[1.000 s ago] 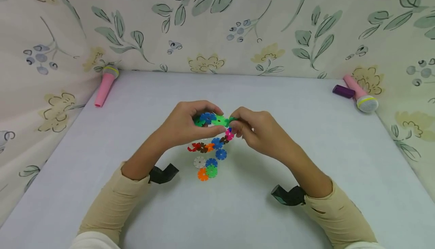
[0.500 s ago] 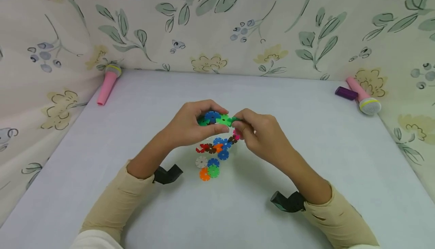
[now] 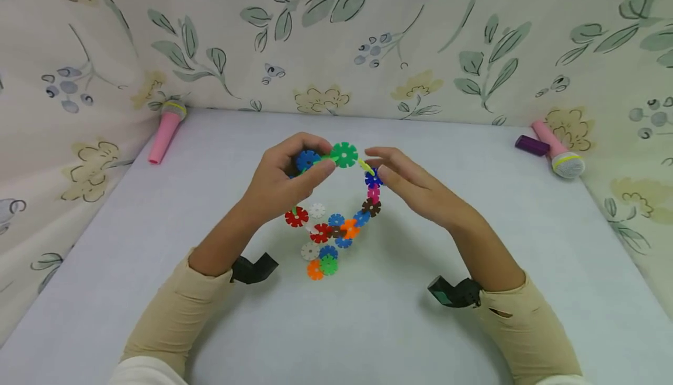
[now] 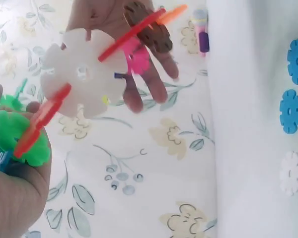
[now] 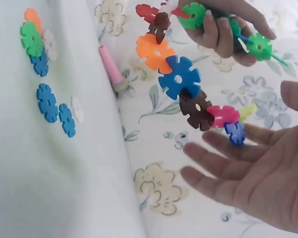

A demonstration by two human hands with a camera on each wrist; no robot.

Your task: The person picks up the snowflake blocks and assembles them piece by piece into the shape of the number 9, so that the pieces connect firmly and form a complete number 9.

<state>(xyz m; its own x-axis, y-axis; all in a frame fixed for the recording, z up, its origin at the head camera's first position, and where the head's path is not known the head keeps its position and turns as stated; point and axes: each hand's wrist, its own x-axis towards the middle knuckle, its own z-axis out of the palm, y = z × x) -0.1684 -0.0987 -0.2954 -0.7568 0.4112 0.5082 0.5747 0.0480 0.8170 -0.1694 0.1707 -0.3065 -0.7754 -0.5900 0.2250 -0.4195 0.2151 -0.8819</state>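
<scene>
A chain of interlocking flower-shaped plastic discs hangs in a curve between the hands. Its green end disc (image 3: 344,155) stands above my left hand (image 3: 276,177), which pinches the chain at the neighbouring green and blue discs (image 3: 307,161). My right hand (image 3: 420,189) has its fingers stretched out beside the other end, where a yellow disc (image 3: 365,167) and a dark blue disc (image 3: 374,177) sit. The right wrist view shows these ends apart. Brown (image 5: 196,109), blue (image 5: 179,78), orange (image 5: 155,52) and red discs make up the chain's lower part.
Loose discs lie on the white table (image 3: 368,326), among them white (image 3: 310,251), green (image 3: 328,265) and orange (image 3: 315,270) ones. Pink toy microphones stand off at the back left (image 3: 167,131) and back right (image 3: 559,148), the latter beside a purple block (image 3: 532,145).
The right hand has let go of the green disc and straightened its fingers, moving right. My left hand has risen slightly with the chain, which now hangs in a wider curve.
</scene>
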